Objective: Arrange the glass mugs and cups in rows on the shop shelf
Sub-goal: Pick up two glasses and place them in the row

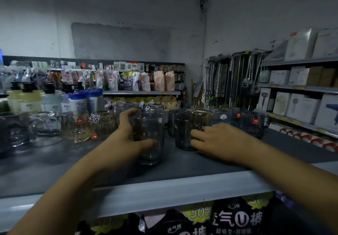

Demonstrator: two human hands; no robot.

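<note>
My left hand (pixel 128 139) grips a tall smoky glass tumbler (pixel 150 136) that stands on the dark shelf top (pixel 54 161), fingers behind it and thumb in front. My right hand (pixel 217 139) holds a dark grey glass mug (pixel 182 134) just to the right, fingers curled round its side. Behind that mug stand another dark cup (pixel 173 119) and a brownish glass (pixel 201 117). To the left sits a row of clear and amber patterned glasses (pixel 75 126), and a blue-grey handled mug (pixel 254 125) stands at the right.
The shelf's pale front edge (pixel 164 192) runs below my arms. Bottles with black caps (pixel 27 97) stand at the back left. White boxes (pixel 300 105) fill side shelves at right. Dark printed packs (pixel 228 218) hang below the shelf.
</note>
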